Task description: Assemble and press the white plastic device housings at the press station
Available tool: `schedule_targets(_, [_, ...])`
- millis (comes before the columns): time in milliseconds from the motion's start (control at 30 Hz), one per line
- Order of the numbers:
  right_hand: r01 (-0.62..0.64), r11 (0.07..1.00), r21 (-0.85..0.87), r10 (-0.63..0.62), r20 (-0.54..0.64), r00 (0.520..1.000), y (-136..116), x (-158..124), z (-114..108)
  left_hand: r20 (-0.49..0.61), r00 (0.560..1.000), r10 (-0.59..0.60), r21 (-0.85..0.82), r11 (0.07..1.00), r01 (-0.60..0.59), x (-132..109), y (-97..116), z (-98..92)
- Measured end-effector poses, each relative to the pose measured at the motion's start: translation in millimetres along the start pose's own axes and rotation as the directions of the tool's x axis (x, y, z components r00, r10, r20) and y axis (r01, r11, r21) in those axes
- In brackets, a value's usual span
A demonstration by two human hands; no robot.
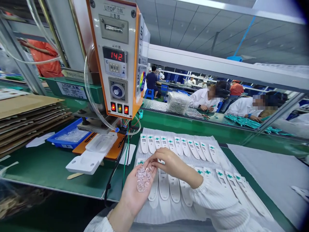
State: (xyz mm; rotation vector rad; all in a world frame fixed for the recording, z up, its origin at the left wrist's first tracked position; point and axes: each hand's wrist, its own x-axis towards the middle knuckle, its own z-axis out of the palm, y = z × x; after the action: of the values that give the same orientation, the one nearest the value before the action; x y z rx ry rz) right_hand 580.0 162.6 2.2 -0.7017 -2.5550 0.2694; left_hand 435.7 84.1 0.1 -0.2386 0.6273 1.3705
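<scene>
My left hand (pixel 131 190) is turned palm up and cupped, carrying a heap of small clear plastic pieces (pixel 144 179). Reaching in from the right, my right hand (pixel 171 162) has its fingers bent together at the left fingertips, by the edge of the heap. Whatever those fingers pinch is hidden or too small to name. Beneath and beyond both hands, white elongated plastic housings (pixel 173 191) with green parts at their upper ends lie in two rows on a white foam sheet (pixel 154 214). My right forearm covers part of the nearer row.
An orange-and-white press machine (pixel 116 61) with a red display reading 142 stands left of centre. Under it sits a white fixture (pixel 90 158). Further left are a blue tray (pixel 64 141) of clear pieces and stacked cardboard (pixel 26 122). Co-workers sit across the line.
</scene>
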Motion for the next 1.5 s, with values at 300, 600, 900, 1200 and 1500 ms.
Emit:
schedule_targets(300, [0.159,0.971,-0.18,-0.157,0.024,0.987,0.9,5.0,-10.9,-0.015,1.0,0.02,0.027,0.999,-0.02,1.5,2.3,0.3])
schedule_targets(600, [0.215,0.96,-0.181,-0.201,0.096,0.975,9.1,11.1,-4.6,-0.089,0.996,0.016,0.067,0.998,-0.01,4.6,-4.4,-2.5])
schedule_targets(900, [0.118,0.983,-0.144,-0.115,0.025,0.993,12.6,14.0,2.5,-0.078,0.997,-0.01,0.063,0.998,0.015,2.1,-3.7,3.7])
schedule_targets(1200, [0.052,0.988,-0.147,-0.054,-0.006,0.999,15.5,12.1,7.1,-0.071,0.997,0.022,0.1,0.995,-0.015,10.8,-4.9,-5.4])
schedule_targets(1500, [-0.053,0.996,-0.071,0.052,-0.02,0.998,15.7,7.3,16.0,-0.103,0.995,0.019,0.129,0.992,-0.006,12.4,-5.3,-2.6])
